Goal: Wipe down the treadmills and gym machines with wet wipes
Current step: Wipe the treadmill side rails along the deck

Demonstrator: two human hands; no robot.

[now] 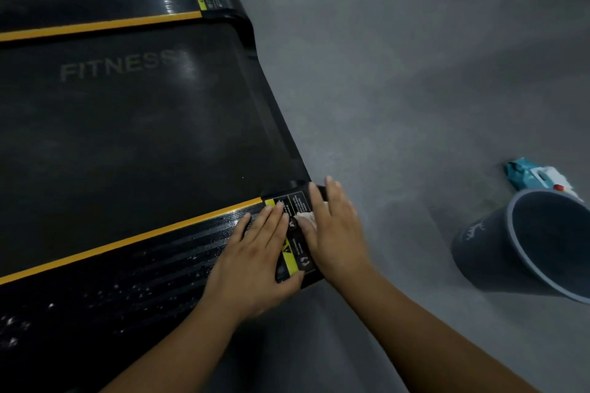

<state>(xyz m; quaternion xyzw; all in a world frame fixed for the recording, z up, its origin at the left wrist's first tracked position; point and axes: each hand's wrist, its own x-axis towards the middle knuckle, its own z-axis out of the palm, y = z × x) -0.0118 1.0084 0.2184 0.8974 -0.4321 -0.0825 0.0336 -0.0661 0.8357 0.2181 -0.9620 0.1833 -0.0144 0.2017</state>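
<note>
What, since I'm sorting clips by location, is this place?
Most likely a gym: a treadmill fills the view, printed FITNESS, with a yellow-striped side rail, on a plain grey floor. A bucket and wet-wipe pack beside it suggest cleaning time.

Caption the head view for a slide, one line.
Right hand presses a wipe on the treadmill's corner label, left hand flat beside it; bucket and wipes pack nearby.
</note>
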